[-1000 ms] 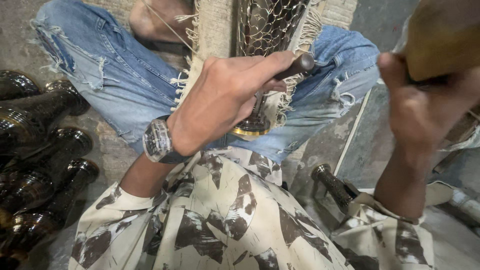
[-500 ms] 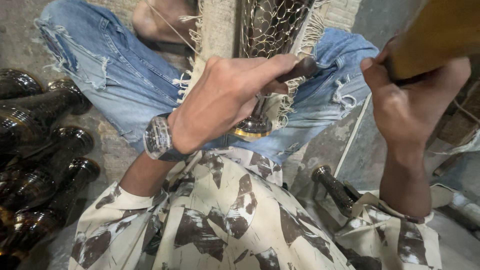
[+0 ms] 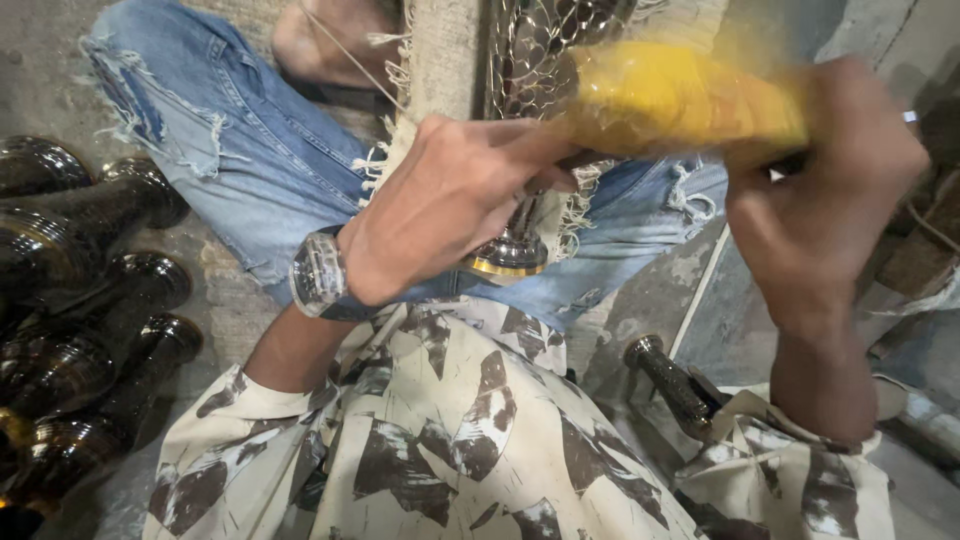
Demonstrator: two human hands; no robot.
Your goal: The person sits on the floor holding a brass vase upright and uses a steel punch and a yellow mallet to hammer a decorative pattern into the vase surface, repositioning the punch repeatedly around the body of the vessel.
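**Two hands at a patterned metal piece**

Two hands meet over our lap. Our left hand (image 3: pixel 440 205) is clenched around a slim dark tool, its tip pressed against the metal piece (image 3: pixel 525 120) just beyond the knuckles. That piece is silvery, covered in a netted, scale-like relief, and narrows to a round foot with a brass-coloured rim just under the left palm. Its long axis runs away from us, from that foot near the wrist up past the fingers and out of the top of the view.

Our right hand (image 3: pixel 820 200) is clenched on a yellow wooden mallet (image 3: pixel 680 95). The mallet is blurred; its long axis lies crosswise, the head reaching from the right fist toward the left hand's fingers, above the tool.

A frayed cloth (image 3: pixel 440 60) lies under the piece, beside the left hand. Well out from the left wrist, dark glossy vases (image 3: pixel 90 300) lie on the floor. Below the right forearm sits a dark metal rod (image 3: pixel 670 380).
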